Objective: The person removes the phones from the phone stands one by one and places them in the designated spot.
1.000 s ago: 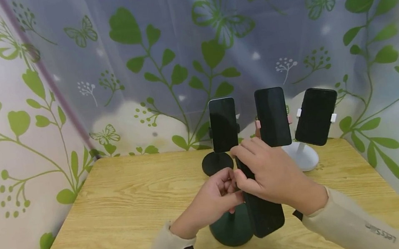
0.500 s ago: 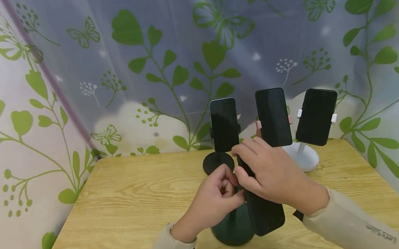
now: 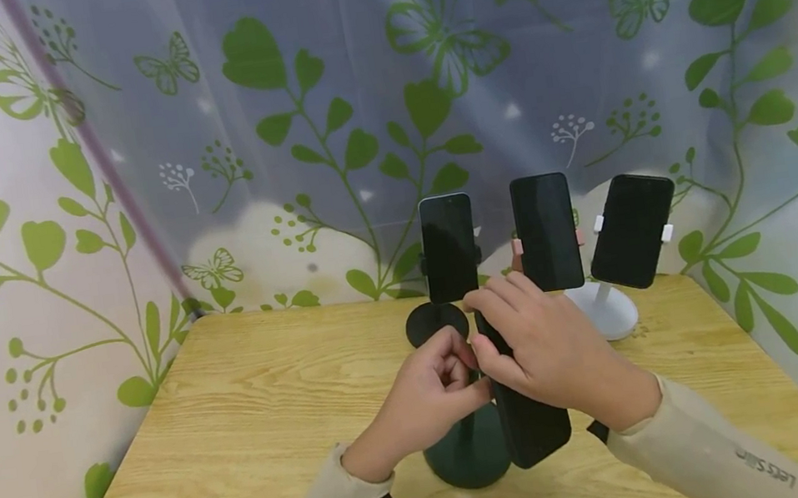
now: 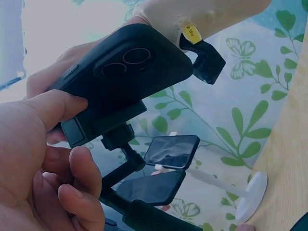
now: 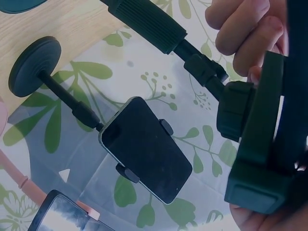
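In the head view my right hand (image 3: 543, 343) curls over a black phone (image 3: 532, 429) and grips it. The phone sits tilted against the clamp (image 4: 77, 131) of a dark green phone stand (image 3: 468, 463). My left hand (image 3: 425, 393) is at the phone's left edge. In the left wrist view its thumb touches the phone's dark back, beside the two-lens camera, and its other fingers are bent below the clamp. Whether they pinch anything is hidden. The stand's ribbed post (image 5: 147, 24) shows in the right wrist view, slanting below the clamp.
Behind my hands, a phone (image 3: 449, 248) stands in a black stand (image 3: 435, 326), another phone (image 3: 547, 234) in a pink clamp, and a third phone (image 3: 633, 231) in a white stand (image 3: 612, 313). A leaf-patterned curtain (image 3: 330, 182) hangs behind the wooden table (image 3: 253, 403).
My left hand has drawn very slightly right with its fingers curled closer by the phone. The held phone's lower end has risen a little. My right hand keeps its grip.
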The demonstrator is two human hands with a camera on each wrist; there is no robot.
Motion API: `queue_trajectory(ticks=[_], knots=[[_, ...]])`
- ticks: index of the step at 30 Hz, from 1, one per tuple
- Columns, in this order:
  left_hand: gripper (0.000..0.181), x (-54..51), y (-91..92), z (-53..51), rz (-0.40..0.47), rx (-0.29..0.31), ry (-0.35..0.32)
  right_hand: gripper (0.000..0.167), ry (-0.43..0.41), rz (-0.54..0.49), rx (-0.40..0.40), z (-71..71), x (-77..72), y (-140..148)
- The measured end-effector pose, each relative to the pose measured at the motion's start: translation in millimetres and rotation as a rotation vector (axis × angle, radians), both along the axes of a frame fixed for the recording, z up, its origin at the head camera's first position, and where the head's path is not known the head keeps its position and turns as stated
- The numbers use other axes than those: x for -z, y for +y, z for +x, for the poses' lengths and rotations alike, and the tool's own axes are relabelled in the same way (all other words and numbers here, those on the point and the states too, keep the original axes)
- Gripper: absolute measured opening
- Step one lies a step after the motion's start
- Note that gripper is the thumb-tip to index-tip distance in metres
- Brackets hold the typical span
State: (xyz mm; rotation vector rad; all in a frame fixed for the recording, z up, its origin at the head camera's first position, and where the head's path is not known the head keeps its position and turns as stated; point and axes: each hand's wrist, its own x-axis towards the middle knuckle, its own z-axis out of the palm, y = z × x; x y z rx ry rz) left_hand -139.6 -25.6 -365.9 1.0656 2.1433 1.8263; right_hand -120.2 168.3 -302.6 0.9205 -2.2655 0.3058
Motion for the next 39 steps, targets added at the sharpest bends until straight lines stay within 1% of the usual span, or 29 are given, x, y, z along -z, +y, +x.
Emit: queue_trajectory(ticks=[9,14,17,21,27,33,37,39], knots=[[0.017,-1.0,-1.0,-0.7,0.006,-0.003,-0.005,0.033,0.031,-0.01,-0.021,2.4,-1.4,-2],[0.019,-0.3,-2.3,-1.9,0.002,-0.002,-0.005,0.043,0.095,-0.031,-0.06,4.7,-2.9,-2],[0.021,-0.8,-2.8,-2.2,-0.004,0.003,-0.007,0.045,0.165,-0.056,-0.102,7.5,-5.3,-3],[0.023,-2.8,-2.8,-1.9,-0.004,0.011,-0.008,0.04,0.266,-0.1,-0.157,12.5,-9.9,-4],[0.025,-3.6,-3.8,-0.4,0.008,0.026,-0.041,0.04,0.381,-0.157,-0.209,22.5,-12.8,-2],[0.025,-2.2,-4.7,1.9,-0.013,0.012,-0.058,0.045,0.52,-0.242,-0.263,36.4,-5.5,7],[0.024,-2.4,-3.0,1.9,-0.007,0.016,-0.045,0.045,0.651,-0.359,-0.326,43.5,2.3,14],[0.024,-2.6,-2.1,1.5,-0.002,0.023,-0.043,0.043,0.701,-0.423,-0.345,45.3,8.2,20]])
